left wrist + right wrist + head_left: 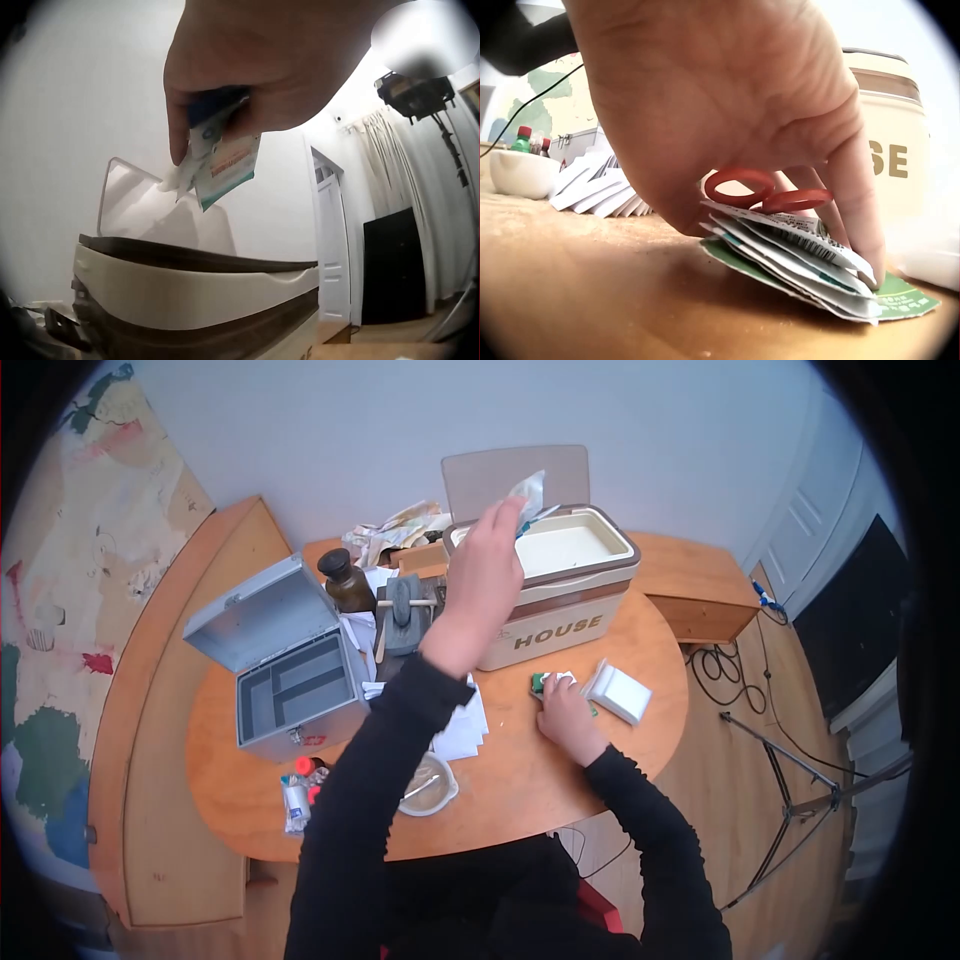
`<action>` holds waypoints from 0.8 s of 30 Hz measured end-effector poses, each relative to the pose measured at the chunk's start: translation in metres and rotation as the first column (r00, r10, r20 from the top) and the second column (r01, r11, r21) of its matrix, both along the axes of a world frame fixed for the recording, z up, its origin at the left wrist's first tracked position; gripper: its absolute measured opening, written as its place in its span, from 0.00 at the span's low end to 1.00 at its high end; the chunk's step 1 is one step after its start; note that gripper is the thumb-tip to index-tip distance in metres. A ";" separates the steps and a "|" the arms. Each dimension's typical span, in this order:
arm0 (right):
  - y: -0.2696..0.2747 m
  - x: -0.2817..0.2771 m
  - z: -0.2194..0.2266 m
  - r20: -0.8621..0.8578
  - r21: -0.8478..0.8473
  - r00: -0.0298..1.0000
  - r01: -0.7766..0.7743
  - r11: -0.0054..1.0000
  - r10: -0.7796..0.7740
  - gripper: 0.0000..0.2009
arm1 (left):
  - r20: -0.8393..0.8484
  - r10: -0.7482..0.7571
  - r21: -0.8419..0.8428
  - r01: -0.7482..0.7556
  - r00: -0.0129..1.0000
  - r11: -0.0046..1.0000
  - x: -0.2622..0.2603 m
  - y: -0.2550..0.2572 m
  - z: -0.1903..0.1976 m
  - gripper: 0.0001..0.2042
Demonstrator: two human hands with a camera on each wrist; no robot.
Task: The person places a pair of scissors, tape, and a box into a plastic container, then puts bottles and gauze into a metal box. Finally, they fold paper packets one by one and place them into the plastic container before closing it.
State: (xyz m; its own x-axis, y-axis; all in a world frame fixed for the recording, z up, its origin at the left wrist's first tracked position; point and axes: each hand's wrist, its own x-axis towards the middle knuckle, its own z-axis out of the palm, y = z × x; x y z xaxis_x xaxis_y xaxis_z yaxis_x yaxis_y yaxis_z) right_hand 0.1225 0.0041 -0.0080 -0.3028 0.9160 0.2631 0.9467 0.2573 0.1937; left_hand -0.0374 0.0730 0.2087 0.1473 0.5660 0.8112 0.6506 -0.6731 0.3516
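My left hand (485, 580) is raised over the left part of the open cream HOUSE box (560, 628). It pinches several small packets (229, 169), which hang down above the box rim in the left wrist view. On the table in front of the box, my right hand (727, 97) grips a stack of flat white packets (810, 255), thumb on one side and fingers on the other. A green card or packet (911, 301) lies beneath the stack. Red scissor-like handles (802, 199) show above it, under the palm.
White container (622, 693) right of my right hand; open grey metal case (300, 730) at left, brown bottle (347, 586) behind it. White bowl (431, 800), red-capped bottles (306, 766) and folded white papers (459, 732) nearer me. The box's lid (515, 470) stands raised at the back.
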 end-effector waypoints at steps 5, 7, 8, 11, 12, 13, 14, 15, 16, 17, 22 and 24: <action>0.004 0.000 -0.024 0.169 0.112 0.982 0.065 0.992 -0.084 0.21 | -0.373 -0.010 -0.050 -0.010 0.928 0.999 -0.007 0.046 -0.030 0.15; 0.005 0.004 -0.022 0.099 0.121 0.992 0.069 0.990 -0.081 0.18 | -0.426 -0.015 -0.120 -0.040 0.905 0.992 -0.006 0.049 -0.036 0.13; 0.007 0.005 -0.021 0.059 0.101 0.995 0.078 0.992 -0.085 0.16 | -0.392 -0.012 -0.151 -0.051 0.920 0.987 -0.005 0.046 -0.038 0.12; 0.009 0.011 -0.008 -0.128 0.060 0.991 0.043 0.997 -0.035 0.08 | -0.323 -0.035 -0.180 -0.025 0.946 0.983 -0.008 0.053 -0.042 0.14; 0.007 0.015 -0.002 -0.199 0.052 0.980 0.019 0.998 -0.008 0.06 | -0.304 -0.048 -0.179 -0.008 0.952 0.984 -0.010 0.056 -0.044 0.14; 0.006 0.019 0.001 -0.260 0.027 0.966 0.010 1.000 -0.003 0.05 | -0.288 -0.039 -0.137 -0.001 0.957 0.991 -0.010 0.059 -0.045 0.15; 0.006 0.022 0.005 -0.319 0.003 0.948 0.000 1.000 0.001 0.04 | -0.272 -0.030 -0.095 0.005 0.962 0.996 -0.011 0.061 -0.045 0.15; 0.006 0.024 0.010 -0.379 -0.017 0.925 -0.010 1.000 0.003 0.04 | -0.257 -0.023 -0.049 0.010 0.966 0.999 -0.012 0.063 -0.045 0.15; 0.006 0.024 0.019 -0.435 -0.021 0.900 -0.021 1.000 0.010 0.04 | -0.272 -0.019 -0.062 0.002 0.962 0.998 -0.012 0.066 -0.048 0.15; 0.004 0.024 0.031 -0.490 -0.025 0.872 -0.032 0.999 0.016 0.05 | -0.286 -0.016 -0.077 -0.006 0.958 0.997 -0.012 0.067 -0.053 0.14; 0.009 0.027 0.131 -0.728 0.092 0.666 -0.141 0.986 0.163 0.04 | -0.244 -0.142 -0.310 0.062 0.959 0.949 -0.011 0.076 -0.056 0.14; 0.025 0.029 0.182 -0.745 0.220 0.620 -0.120 0.968 0.246 0.03 | -0.211 -0.199 -0.368 0.111 0.957 0.923 -0.013 0.074 -0.052 0.16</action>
State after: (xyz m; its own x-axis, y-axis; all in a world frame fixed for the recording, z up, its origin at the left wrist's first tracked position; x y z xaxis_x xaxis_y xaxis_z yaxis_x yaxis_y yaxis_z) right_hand 0.1515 0.0288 0.1739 -0.0933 0.7999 0.5928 0.7062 0.4729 -0.5269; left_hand -0.0505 0.1466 0.1563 0.4211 0.7598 0.4954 0.6420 -0.6355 0.4289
